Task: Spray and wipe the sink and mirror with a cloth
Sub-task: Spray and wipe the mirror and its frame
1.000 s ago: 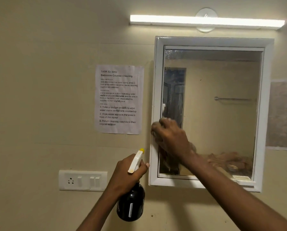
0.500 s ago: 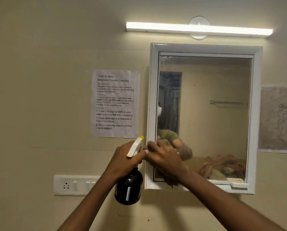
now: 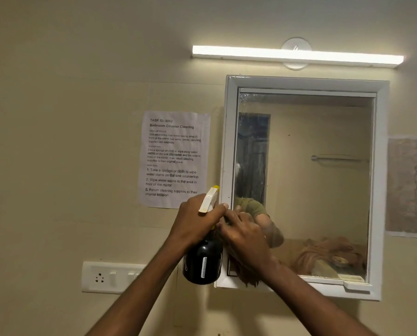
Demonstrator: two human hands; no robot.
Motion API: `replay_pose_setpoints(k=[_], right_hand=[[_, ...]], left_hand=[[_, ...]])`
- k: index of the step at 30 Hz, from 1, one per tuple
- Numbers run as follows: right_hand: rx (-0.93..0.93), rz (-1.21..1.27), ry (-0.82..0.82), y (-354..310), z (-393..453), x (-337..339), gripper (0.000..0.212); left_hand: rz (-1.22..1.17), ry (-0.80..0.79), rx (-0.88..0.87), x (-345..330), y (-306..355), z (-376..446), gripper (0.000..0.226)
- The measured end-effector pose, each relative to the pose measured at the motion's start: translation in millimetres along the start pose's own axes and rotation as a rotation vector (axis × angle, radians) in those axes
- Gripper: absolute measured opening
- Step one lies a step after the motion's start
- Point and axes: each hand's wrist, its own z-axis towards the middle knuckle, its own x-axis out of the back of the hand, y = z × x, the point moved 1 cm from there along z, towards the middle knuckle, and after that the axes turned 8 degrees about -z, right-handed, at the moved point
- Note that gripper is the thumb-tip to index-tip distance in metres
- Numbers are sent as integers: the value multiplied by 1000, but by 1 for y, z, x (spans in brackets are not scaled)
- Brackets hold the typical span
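Grip, left hand point(image 3: 197, 221): fingers wrapped tight round the neck of the spray bottle point(image 3: 202, 260), forefinger near the trigger; black body hangs below, white-and-yellow nozzle above, bottle just left of the mirror frame. Grip, right hand point(image 3: 245, 241): pressed flat, fingers bunched over a brownish cloth point(image 3: 247, 277), which pokes out beneath the palm against the lower left corner of the mirror point(image 3: 318, 180). Hands touching or nearly so. Surroundings, left to right: switch plate point(image 3: 105, 277) low on the wall; printed notice point(image 3: 173, 158) taped beside the mirror; white mirror frame point(image 3: 381, 190); tube light point(image 3: 297, 55) above. Progress, judged: mirror wipe under way at the left edge; streaks and haze remain along the top of the glass; centre and right side apparently left to do. Sink not in view, condition unknown. Clearance: glass open rightward and upward; raised frame lip bounds every stroke; bottle crowds the left edge.
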Motion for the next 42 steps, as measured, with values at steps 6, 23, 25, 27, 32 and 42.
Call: replay_pose_setpoints(k=[6,23,25,27,32,42], right_hand=[[16,8,-11,2,-1,-4,26],[-187,43,114,72,134,40,26],[-134,65,95,56,103,33,26],[-86,62,83,47,84,32,27],[-61,3,70,45,81,34,29],[-43,10,78,48,85,34,46]], left_hand=[[11,-6,1,-2,2,-2,30],[-122,-36,-44,28,22,30,19],[-123,-36,-58,33,29,38,17],[-119,-46,-53,35,38,46,19],[-70,-72,-32,30,55,63,34],[-105,-82,23,22,54,83,30]])
